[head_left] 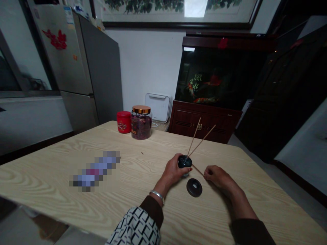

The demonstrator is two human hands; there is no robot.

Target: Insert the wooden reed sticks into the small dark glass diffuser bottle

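My left hand is wrapped around a small dark diffuser bottle, with its glossy top facing me. Two thin reed sticks lean out of the bottle in a narrow V. My right hand pinches the end of another reed stick, which slants up to the bottle's side; whether it touches the bottle I cannot tell. Between my hands, on the wooden table, lies a dark round cap with a pale centre.
A red canister and a copper-lidded jar stand at the table's back edge. A blurred-out flat object lies at left, a tiny brown piece nearer the middle. Beyond are a fridge and a fish tank.
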